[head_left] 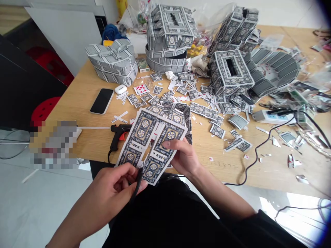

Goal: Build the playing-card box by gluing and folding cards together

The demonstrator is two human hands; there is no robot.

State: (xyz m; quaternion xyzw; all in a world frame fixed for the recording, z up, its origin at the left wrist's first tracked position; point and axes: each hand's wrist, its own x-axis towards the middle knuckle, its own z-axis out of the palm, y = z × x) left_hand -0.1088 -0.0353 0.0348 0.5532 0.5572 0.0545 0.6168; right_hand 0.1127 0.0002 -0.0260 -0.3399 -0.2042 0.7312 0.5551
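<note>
A flat panel of playing cards (152,170) joined together, with black, white and tan patterned backs and a slot down its middle, is held up over the table's front edge. My right hand (186,157) grips its right side, thumb on top and fingers underneath. At the lower left of the panel, my left hand (120,187) is closed, with thumb and index finger on a dark narrow tool (139,179). The tool's tip lies at the slot's lower end; its exact kind is unclear. Behind the panel stands an open card-covered box (188,120), partly hidden.
A black glue gun (117,136) lies left of the panel, near a phone (102,101) and a white earbud case (120,89). Card scraps (182,90) litter the table. Card-covered boxes (231,74) stand behind. On the right are a power strip (272,117) and a black cable (256,155).
</note>
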